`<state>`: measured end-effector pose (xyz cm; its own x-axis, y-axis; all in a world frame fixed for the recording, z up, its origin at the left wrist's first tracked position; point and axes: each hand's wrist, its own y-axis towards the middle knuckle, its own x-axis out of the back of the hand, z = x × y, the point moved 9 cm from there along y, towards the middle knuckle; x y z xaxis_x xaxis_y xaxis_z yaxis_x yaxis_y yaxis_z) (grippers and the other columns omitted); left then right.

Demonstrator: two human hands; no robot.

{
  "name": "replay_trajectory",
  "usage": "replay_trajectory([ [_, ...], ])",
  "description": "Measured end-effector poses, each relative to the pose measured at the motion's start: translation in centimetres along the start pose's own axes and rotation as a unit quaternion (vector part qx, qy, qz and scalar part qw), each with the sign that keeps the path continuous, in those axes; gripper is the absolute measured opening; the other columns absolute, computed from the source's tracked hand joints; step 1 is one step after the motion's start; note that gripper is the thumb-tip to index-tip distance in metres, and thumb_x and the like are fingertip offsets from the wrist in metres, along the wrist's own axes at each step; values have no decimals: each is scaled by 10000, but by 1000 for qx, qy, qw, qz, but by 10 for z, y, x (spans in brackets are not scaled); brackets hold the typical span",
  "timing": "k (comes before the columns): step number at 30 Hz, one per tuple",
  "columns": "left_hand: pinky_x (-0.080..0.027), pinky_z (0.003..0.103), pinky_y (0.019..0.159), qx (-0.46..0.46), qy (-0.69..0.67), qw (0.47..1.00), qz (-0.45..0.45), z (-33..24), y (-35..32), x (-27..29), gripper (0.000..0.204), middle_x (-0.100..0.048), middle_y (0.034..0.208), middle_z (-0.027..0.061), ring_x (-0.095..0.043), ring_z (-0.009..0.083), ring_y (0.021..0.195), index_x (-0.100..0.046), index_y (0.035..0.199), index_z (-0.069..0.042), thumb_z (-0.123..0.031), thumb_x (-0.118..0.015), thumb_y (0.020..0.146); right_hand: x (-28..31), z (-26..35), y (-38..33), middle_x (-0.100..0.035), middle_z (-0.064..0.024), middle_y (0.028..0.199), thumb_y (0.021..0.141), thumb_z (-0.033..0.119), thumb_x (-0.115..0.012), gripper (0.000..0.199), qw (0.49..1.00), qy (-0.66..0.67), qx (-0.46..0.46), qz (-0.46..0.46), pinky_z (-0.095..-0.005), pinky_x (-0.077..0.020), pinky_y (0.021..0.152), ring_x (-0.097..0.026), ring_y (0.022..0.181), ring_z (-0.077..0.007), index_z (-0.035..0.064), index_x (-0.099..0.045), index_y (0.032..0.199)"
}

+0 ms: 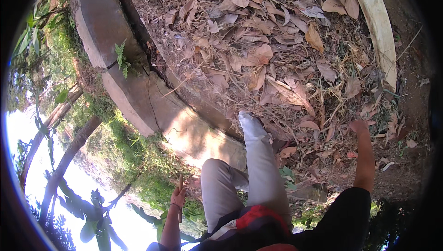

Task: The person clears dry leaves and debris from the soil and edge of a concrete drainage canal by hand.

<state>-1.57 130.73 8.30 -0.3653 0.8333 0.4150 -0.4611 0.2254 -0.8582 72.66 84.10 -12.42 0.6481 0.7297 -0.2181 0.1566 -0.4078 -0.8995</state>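
Far left there's a cracked concrete curb (127, 62). Near left, the left hand (177, 196) has its grip wrapped around a wooden stick (181, 181), forearm angled up from the near edge; I'd guess it's out there to stay clear of the bent legs (265, 168). Dry leaves (258, 57) litter the middle, probably hemmed in by the curb and the pale curved edging (380, 29) far right. The right hand (360, 125) reaches down to the leaves, arm nearly straight; can't tell if that grip's closed on anything.
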Motion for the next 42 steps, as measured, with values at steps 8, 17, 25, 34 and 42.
replay_trajectory([
  [8, -356, 242, 363, 9, -13, 999, 41, -51, 16, 25, 243, -589, 686, 33, -447, 83, 421, -542, 942, -107, -346, -545, 896, 73, 32, -118, -355, -137, 1434, 936, 335, -412, 433, 992, 27, -123, 14, -557, -182, 1095, -106, 1357, -465, 144, -503, 1314],
  [17, -391, 264, 369, -128, 131, 982, -47, -209, 70, 164, 307, -596, 686, 66, -481, 110, 438, -530, 967, -57, -350, -523, 880, 23, 34, -79, -15, -68, 1539, 916, 179, -509, 445, 837, 334, -285, -327, -534, -328, 1018, -65, 1345, -497, 247, -437, 1350],
  [25, -357, 280, 323, -237, -75, 968, 29, -357, 97, 215, 203, -544, 631, 61, -424, 125, 377, -511, 915, -103, -301, -528, 878, -7, 133, -254, -90, -236, 1449, 739, 143, -634, 849, 576, 699, -290, -308, -521, -282, 1020, -208, 1293, -461, 224, -160, 1438],
  [34, -399, 292, 391, -348, 99, 930, 70, -481, 77, 230, 296, -604, 673, 77, -500, 147, 460, -532, 915, -36, -330, -522, 884, 82, 212, -360, -170, -242, 1392, 719, 146, -649, 696, 546, 678, -226, -437, -480, -236, 1049, -235, 1271, -435, 152, -333, 1339],
  [42, -317, 245, 325, -211, -5, 977, 45, -437, 123, 310, 304, -558, 721, 69, -412, 95, 407, -478, 1067, -116, -361, -510, 890, 279, 242, -295, -532, -211, 1141, 751, 190, -644, 433, 590, 631, 62, -500, -418, -420, 927, -519, 1064, -368, 51, -526, 1144],
])
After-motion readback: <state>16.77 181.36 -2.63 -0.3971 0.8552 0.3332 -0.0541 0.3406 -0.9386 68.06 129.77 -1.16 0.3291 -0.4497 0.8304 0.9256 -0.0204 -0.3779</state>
